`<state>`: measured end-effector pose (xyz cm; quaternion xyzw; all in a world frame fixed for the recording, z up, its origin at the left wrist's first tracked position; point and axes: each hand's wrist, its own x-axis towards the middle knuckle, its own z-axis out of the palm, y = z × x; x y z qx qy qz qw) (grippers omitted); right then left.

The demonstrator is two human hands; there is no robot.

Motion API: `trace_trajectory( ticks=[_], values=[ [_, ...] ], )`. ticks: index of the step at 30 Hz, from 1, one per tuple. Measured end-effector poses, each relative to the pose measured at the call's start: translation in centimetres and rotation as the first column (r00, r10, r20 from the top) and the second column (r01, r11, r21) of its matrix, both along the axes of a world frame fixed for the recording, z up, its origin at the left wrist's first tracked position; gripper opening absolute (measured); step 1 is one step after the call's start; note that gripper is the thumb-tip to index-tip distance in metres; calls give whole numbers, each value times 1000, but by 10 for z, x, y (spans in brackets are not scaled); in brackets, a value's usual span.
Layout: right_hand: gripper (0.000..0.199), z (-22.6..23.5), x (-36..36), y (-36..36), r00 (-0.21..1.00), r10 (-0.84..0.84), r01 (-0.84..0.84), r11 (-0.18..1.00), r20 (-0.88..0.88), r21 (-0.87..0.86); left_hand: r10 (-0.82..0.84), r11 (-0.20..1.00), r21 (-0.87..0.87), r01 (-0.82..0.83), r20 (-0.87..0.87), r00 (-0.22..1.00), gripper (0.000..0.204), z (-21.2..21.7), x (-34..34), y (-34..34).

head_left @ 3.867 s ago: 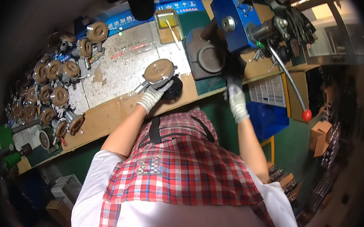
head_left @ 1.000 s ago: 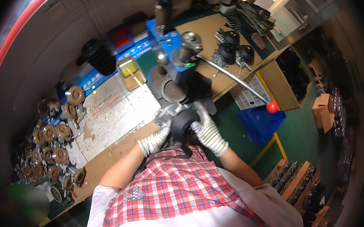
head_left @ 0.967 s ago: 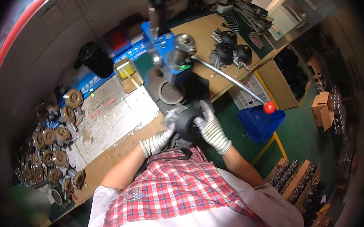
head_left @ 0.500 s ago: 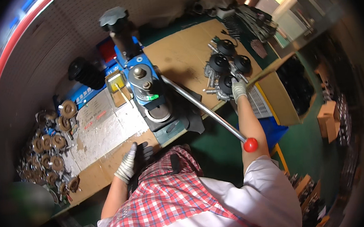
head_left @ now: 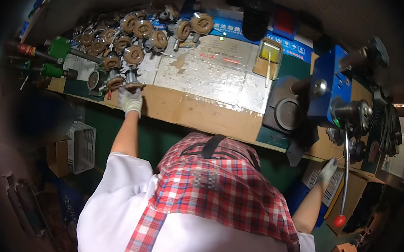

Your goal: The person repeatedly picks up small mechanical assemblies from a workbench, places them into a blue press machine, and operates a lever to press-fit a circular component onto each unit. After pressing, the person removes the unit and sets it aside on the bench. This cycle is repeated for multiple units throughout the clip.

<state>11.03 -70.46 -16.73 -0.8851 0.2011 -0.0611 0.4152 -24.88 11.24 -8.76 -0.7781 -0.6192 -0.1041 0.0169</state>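
My left hand (head_left: 131, 102), in a white glove, is closed at the bench's front edge on a metal part with a brown ribbed disc (head_left: 134, 85). Around it, several similar parts with brown discs (head_left: 133, 55) lie crowded together on the left of the bench. My right hand (head_left: 328, 170), also gloved, is low at the right end of the bench, beside the lever (head_left: 346, 176) of a blue hand press (head_left: 325, 84). Its fingers are too small and blurred to read. The lever slopes down to a red ball knob (head_left: 339, 220).
A shallow tray with yellow contents (head_left: 269, 53) and a thin stick stands left of the press. Black stacked parts (head_left: 256, 15) stand at the back. Green-handled tools (head_left: 59, 48) are at far left. A white crate (head_left: 82, 146) stands below the bench, a cardboard box (head_left: 350, 194) at right.
The view has swung left. My left hand has gone from the bench's front edge to the brown-disc parts. My right hand has drawn away from the black-topped parts it was touching.
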Motion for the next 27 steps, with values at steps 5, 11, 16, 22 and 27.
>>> trace_trajectory(
  ticks=[5,11,16,22,27],
  values=[
    [37,-39,-123,51,962,130,-163,978,-239,-127,-363,874,-395,284,-142,921,68,6,-33,98],
    [34,38,-193,246,671,571,-650,760,-472,-4,-630,750,-80,657,217,745,49,1,52,47],
    [36,81,-149,380,495,787,-822,561,-369,94,-823,566,-39,824,-83,561,27,-3,149,-54],
    [30,86,-47,473,689,684,-723,629,-240,-284,-979,189,-184,964,46,201,52,-50,151,-126],
    [30,47,40,516,871,436,-472,613,-226,-634,-846,-502,-163,849,298,-443,42,-62,111,-95]
  ],
)
